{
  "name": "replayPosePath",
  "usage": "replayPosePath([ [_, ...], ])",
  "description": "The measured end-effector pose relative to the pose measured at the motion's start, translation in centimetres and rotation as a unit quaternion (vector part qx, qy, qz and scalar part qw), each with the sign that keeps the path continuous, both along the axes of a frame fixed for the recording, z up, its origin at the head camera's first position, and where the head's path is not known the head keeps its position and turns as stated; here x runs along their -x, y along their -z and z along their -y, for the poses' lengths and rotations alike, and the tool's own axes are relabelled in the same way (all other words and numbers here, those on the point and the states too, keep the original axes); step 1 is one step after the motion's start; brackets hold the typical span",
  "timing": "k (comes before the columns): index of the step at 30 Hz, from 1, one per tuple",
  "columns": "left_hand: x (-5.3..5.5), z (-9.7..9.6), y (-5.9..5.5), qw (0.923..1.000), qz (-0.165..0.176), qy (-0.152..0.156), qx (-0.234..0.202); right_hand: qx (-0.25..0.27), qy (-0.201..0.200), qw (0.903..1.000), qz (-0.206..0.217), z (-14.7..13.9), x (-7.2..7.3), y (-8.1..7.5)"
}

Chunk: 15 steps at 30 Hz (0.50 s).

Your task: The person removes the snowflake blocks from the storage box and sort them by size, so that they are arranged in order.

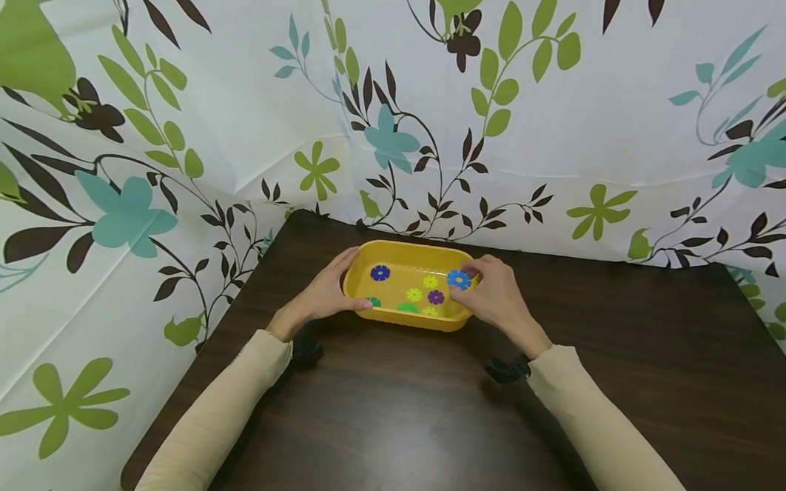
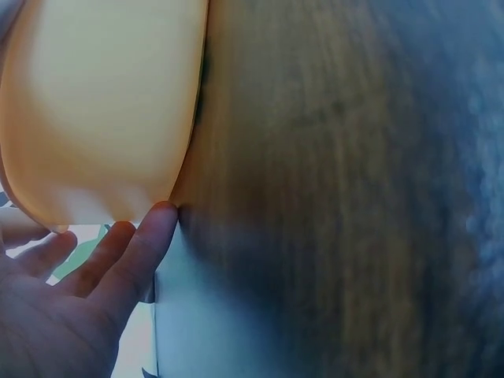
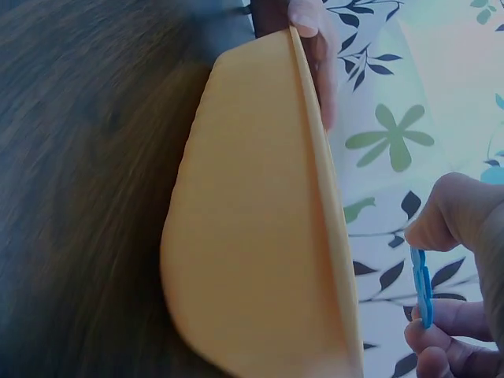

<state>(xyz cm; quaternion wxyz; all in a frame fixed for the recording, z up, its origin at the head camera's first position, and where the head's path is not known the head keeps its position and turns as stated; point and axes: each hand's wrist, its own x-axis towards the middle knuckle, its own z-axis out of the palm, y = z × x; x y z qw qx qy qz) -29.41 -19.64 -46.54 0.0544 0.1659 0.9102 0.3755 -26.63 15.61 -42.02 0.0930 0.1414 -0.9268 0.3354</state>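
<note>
A yellow plastic tray sits on the dark table, tilted in the right wrist view by the camera's angle. My left hand grips its left end, thumb over the near rim and fingers along the outer side. Between thumb and fingers, my right hand pinches a blue flower-shaped disc, held above the tray's right end. Inside the tray lie a dark blue flower disc, a purple one, several yellow ones and green ones partly hidden by the near wall.
The dark wood-grain table extends in front of the tray and to its right. Behind it hangs a white curtain printed with leaves, flowers and birds. Black bands show below both wrists.
</note>
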Motion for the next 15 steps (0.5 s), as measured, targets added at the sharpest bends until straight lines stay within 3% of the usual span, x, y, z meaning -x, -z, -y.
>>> replayPosePath([
  [15, 0.0, -0.1, 0.1, 1.0, 0.003, -0.006, -0.002, 0.003, 0.034, 0.9992, -0.022, -4.7, -0.9, 1.8],
])
